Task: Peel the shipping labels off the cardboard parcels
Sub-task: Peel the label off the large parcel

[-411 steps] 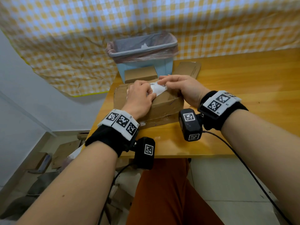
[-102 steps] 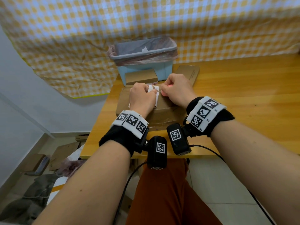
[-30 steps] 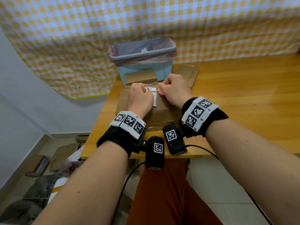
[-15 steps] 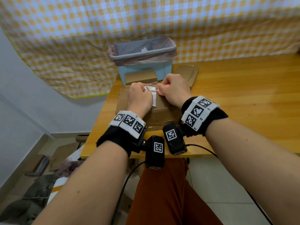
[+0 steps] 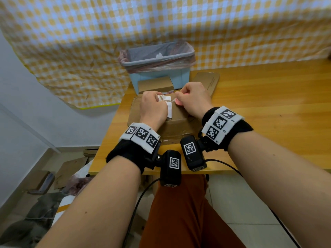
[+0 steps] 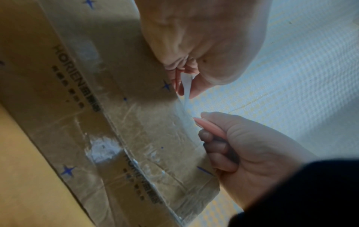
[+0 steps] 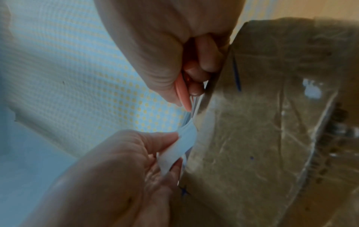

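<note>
Two hands on one parcel (image 5: pixel 176 120), mid-peel. It sits at the near left of the table (image 5: pixel 268 104), and the label (image 5: pixel 168 106) is on its top face, toward the far edge. My left hand (image 5: pixel 154 109) is curled tight, pinching the lifted white flap; in the right wrist view I can see the paper bent up between thumb and finger. My right hand (image 5: pixel 192 98) is closed round a small pink scraper (image 6: pixel 209 127), its tip down at the line where the label leaves the cardboard. How much of the label is stuck yet I cannot tell; the hands hide most of it.

So the step, I'd say, is working the blade under the glue while the left pulls. Next move wants a low, steady pull back along the box, the scraper pushed flat to the face, not digging, or the paper tears and the tape lifts.

Bin (image 5: pixel 157 58) waits just beyond, at the far edge, a white scrap in it already. Two more parcels lie near it, one in front (image 5: pixel 155 85), one to its right (image 5: pixel 208 81).
</note>
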